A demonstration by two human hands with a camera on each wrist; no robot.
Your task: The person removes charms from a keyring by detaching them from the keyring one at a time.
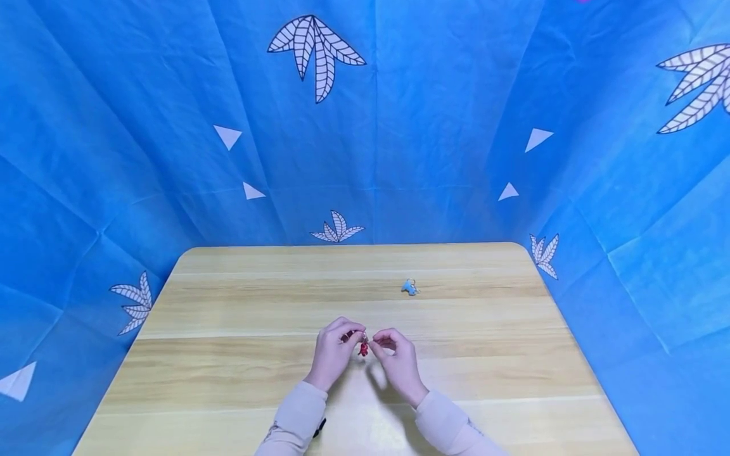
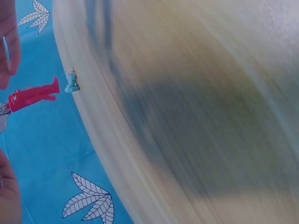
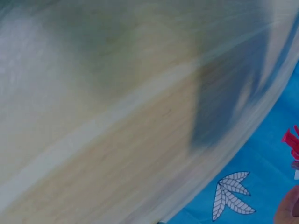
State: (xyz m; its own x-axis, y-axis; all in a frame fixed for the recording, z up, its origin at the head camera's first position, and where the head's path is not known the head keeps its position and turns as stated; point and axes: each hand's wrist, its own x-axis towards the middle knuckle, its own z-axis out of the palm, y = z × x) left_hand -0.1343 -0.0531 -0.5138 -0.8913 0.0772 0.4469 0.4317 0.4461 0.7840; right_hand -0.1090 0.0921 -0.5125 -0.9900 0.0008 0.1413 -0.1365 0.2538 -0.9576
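A small red figure keychain (image 1: pixel 363 349) hangs between my hands above the table, with its metal clasp at the top. My left hand (image 1: pixel 333 349) pinches the clasp end between thumb and forefinger. From the other side, my right hand (image 1: pixel 399 361) pinches the same hardware, its fingertips close to the left ones. In the left wrist view the red figure (image 2: pixel 32 95) hangs from silvery links, and part of my left hand (image 2: pixel 8 193) shows at the edge. At the right wrist view's edge, the red figure (image 3: pixel 292 143) appears above part of my right hand (image 3: pixel 287 207).
A small light-blue figure keychain (image 1: pixel 410 287) lies toward the back of the wooden table (image 1: pixel 239 380), right of centre. Blue cloth (image 1: pixel 433 126) printed with white leaves and triangles surrounds the table's back and sides.
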